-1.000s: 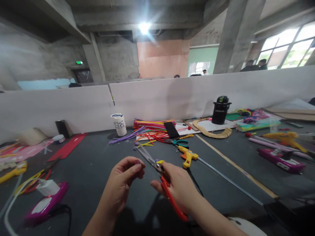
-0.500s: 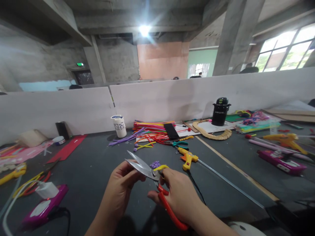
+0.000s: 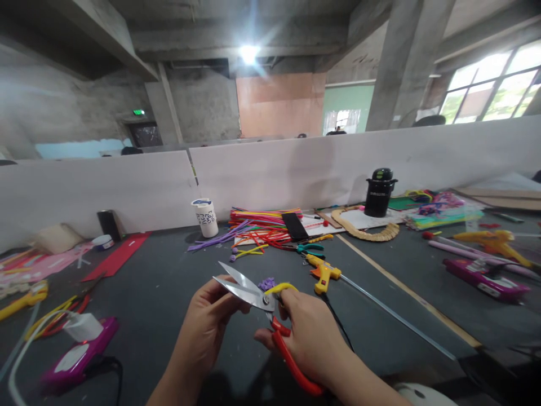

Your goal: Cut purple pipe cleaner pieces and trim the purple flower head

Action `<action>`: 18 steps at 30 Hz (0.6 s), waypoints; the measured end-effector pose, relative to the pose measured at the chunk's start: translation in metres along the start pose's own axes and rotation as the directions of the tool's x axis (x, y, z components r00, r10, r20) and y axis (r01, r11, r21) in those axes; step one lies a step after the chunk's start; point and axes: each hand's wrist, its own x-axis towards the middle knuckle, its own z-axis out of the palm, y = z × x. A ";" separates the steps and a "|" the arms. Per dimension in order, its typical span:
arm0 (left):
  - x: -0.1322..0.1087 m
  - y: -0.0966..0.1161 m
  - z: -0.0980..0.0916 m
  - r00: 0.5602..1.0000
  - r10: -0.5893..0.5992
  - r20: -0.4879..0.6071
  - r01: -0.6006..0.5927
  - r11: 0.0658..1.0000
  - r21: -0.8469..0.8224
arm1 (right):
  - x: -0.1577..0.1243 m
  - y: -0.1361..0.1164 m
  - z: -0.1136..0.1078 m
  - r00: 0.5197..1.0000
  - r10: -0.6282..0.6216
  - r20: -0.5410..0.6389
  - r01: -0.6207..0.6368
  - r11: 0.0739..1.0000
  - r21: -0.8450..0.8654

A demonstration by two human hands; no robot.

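Right hand (image 3: 313,332): it is closed around the red-handled scissors (image 3: 247,288); it seems also to hold a yellow stem (image 3: 281,287) between the fingers.
Scissors: the blades stand clearly apart, raised over the middle of the tabletop (image 3: 152,299), so I judge that the present cut is not completed.
Left hand (image 3: 207,310): thumb and fingers are bent together at the blades; the tips are hidden, so I cannot tell what they pinch, or whether the metal touches them.
Purple cluster (image 3: 266,283): just beyond the blades, at the yellow stem's end; it looks formed, but I cannot tell if it is joined.
Purple-headed yellow stems (image 3: 252,250): they lie nearer to the tabletop's far edge and look already made.
Pipe cleaners (image 3: 257,217): a thick bundle along the far edge, before the white partition (image 3: 253,175); I judge much material is not yet used.
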 end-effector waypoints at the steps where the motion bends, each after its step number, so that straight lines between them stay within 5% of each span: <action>1: 0.000 0.000 0.000 1.000 -0.004 0.003 0.004 1.000 0.005 | 0.000 0.000 0.000 1.000 0.004 0.002 -0.004 1.000 -0.004; 18: -0.001 0.003 -0.007 0.997 0.002 0.081 -0.004 1.000 0.031 | 0.001 0.000 0.001 0.999 0.031 0.043 -0.031 1.000 -0.002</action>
